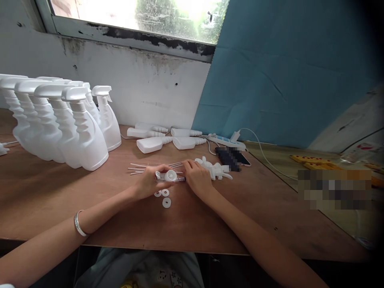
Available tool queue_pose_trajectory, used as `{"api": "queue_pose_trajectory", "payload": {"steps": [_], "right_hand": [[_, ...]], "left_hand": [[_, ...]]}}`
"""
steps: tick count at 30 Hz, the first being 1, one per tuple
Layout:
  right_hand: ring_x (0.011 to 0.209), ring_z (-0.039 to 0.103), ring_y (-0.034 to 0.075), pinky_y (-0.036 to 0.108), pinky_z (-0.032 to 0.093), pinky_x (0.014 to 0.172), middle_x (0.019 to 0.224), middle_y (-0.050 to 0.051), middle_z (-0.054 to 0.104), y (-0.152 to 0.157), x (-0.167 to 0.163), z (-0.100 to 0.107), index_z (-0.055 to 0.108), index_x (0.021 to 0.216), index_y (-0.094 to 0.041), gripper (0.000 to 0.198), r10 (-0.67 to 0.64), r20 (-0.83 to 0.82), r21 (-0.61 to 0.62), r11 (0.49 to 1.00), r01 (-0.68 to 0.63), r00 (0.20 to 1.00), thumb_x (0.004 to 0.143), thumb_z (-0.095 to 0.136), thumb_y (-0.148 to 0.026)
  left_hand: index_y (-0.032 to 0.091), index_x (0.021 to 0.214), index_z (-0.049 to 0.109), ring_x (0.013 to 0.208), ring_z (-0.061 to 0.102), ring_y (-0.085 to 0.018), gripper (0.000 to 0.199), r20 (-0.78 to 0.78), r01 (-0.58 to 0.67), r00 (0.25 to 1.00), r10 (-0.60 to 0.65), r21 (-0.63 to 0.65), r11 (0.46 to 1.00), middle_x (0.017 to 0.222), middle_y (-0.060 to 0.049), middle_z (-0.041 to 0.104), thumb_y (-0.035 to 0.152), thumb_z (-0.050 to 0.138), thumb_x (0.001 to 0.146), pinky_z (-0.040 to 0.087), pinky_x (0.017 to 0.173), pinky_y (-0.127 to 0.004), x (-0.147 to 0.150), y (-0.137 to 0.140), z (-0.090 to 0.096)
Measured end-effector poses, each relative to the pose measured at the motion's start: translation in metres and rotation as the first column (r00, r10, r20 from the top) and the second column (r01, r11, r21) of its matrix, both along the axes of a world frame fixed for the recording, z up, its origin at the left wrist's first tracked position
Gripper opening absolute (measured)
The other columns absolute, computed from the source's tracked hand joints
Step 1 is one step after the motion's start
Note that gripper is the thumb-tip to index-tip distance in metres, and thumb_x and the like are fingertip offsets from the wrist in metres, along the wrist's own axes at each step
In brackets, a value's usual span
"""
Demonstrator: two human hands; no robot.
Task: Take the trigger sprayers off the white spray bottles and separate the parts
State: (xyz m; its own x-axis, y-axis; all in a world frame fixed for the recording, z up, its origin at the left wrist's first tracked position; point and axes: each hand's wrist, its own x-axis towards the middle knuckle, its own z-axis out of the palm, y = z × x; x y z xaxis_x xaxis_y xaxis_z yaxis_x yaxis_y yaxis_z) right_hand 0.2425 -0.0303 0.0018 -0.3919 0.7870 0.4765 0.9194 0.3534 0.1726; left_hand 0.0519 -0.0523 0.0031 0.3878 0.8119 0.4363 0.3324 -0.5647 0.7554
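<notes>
Bare forearms [105, 215], left hand [151, 179] tight on white sprayer head [171, 175], right hand [198, 178] by thin tubes [137, 173], its grip unclear

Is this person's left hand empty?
No: the left hand holds a white plastic part between thumb and fingers.

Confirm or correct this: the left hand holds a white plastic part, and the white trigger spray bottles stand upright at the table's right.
Wrong side: the head view shows the white trigger spray bottles standing upright on the left. The left hand does hold a white plastic part.
</notes>
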Motion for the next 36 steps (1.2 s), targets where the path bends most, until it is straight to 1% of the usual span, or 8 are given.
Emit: {"api": "queue_pose_trajectory", "payload": {"steps": [5, 9, 14, 17, 21, 23, 27, 36], "right_hand": [[0.080, 0.057, 0.017, 0.026, 0.032, 0.056, 0.081, 0.002, 0.064, -0.004, 0.000, 0.002, 0.060, 0.073, -0.018, 0.018, 0.075, -0.057, -0.096, 0.992, -0.080, 0.996, 0.083, 0.056, -0.033], [0.085, 0.055, 0.020, 0.027, 0.036, 0.059, 0.086, 0.003, 0.063, -0.006, -0.001, -0.002, 0.062, 0.078, -0.019, 0.018, 0.159, -0.094, -0.190, 0.966, -0.175, 0.983, 0.073, 0.067, -0.035], [0.079, 0.055, 0.019, 0.029, 0.041, 0.067, 0.082, 0.004, 0.063, -0.005, -0.002, -0.005, 0.060, 0.077, -0.017, 0.006, 0.246, -0.115, -0.226, 0.937, -0.267, 0.962, 0.077, 0.063, -0.021], [0.077, 0.056, 0.018, 0.029, 0.043, 0.068, 0.082, 0.005, 0.063, -0.005, -0.002, -0.004, 0.056, 0.084, -0.015, 0.006, 0.284, -0.204, -0.135, 0.940, -0.315, 0.937, 0.082, 0.056, -0.021], [0.071, 0.058, 0.015, 0.026, 0.045, 0.065, 0.083, 0.005, 0.063, -0.006, 0.001, -0.002, 0.052, 0.092, -0.015, 0.010, 0.451, -0.425, 0.184, 0.892, -0.413, 0.785, 0.088, 0.047, -0.024], [0.069, 0.059, 0.014, 0.025, 0.045, 0.063, 0.082, 0.005, 0.063, -0.008, 0.002, 0.000, 0.052, 0.094, -0.016, 0.010, 0.488, -0.451, 0.275, 0.873, -0.403, 0.747, 0.089, 0.046, -0.022], [0.062, 0.056, 0.012, 0.023, 0.043, 0.057, 0.078, 0.004, 0.062, -0.010, 0.001, 0.003, 0.055, 0.094, -0.016, 0.012, 0.488, -0.396, 0.319, 0.868, -0.382, 0.778, 0.088, 0.046, -0.021], [0.055, 0.054, 0.010, 0.022, 0.040, 0.055, 0.070, 0.003, 0.062, -0.015, -0.004, 0.000, 0.059, 0.091, -0.015, 0.018, 0.435, -0.336, 0.268, 0.895, -0.358, 0.835, 0.089, 0.044, -0.024]], "left_hand": [[0.016, 0.095, 0.063, 0.090, 0.060, -0.021, 0.033, 0.136, -0.148, 0.978, 0.157, -0.077, 0.986, 0.095, -0.005, 0.068, 0.032, 0.069, 0.066, 0.046, 0.080, -0.029, -0.009, 0.014, 0.000], [0.016, 0.092, 0.063, 0.097, 0.059, -0.024, 0.037, 0.229, -0.184, 0.947, 0.226, -0.193, 0.964, 0.107, -0.008, 0.065, 0.032, 0.073, 0.060, 0.046, 0.082, -0.032, -0.017, 0.028, -0.005], [0.016, 0.091, 0.064, 0.096, 0.060, -0.024, 0.038, 0.231, -0.195, 0.942, 0.244, -0.216, 0.957, 0.110, -0.008, 0.064, 0.033, 0.073, 0.058, 0.046, 0.080, -0.032, -0.022, 0.036, -0.010], [0.017, 0.093, 0.064, 0.095, 0.060, -0.024, 0.039, 0.216, -0.224, 0.940, 0.263, -0.188, 0.956, 0.107, -0.007, 0.066, 0.034, 0.072, 0.060, 0.046, 0.080, -0.032, -0.025, 0.040, -0.010], [0.016, 0.095, 0.064, 0.094, 0.060, -0.024, 0.040, 0.185, -0.279, 0.935, 0.304, -0.150, 0.949, 0.097, -0.007, 0.068, 0.033, 0.071, 0.060, 0.045, 0.081, -0.032, -0.031, 0.045, -0.009], [0.015, 0.095, 0.064, 0.093, 0.060, -0.024, 0.040, 0.176, -0.285, 0.934, 0.309, -0.149, 0.947, 0.097, -0.007, 0.068, 0.032, 0.071, 0.060, 0.045, 0.081, -0.032, -0.032, 0.046, -0.010], [0.016, 0.095, 0.064, 0.095, 0.060, -0.024, 0.037, 0.147, -0.290, 0.940, 0.309, -0.135, 0.947, 0.100, -0.006, 0.068, 0.032, 0.069, 0.061, 0.045, 0.081, -0.031, -0.031, 0.045, -0.011], [0.021, 0.103, 0.062, 0.091, 0.062, -0.022, 0.034, -0.076, -0.249, 0.963, 0.259, 0.120, 0.961, 0.100, -0.004, 0.068, 0.036, 0.061, 0.073, 0.045, 0.079, -0.029, -0.031, 0.038, -0.013]]}}
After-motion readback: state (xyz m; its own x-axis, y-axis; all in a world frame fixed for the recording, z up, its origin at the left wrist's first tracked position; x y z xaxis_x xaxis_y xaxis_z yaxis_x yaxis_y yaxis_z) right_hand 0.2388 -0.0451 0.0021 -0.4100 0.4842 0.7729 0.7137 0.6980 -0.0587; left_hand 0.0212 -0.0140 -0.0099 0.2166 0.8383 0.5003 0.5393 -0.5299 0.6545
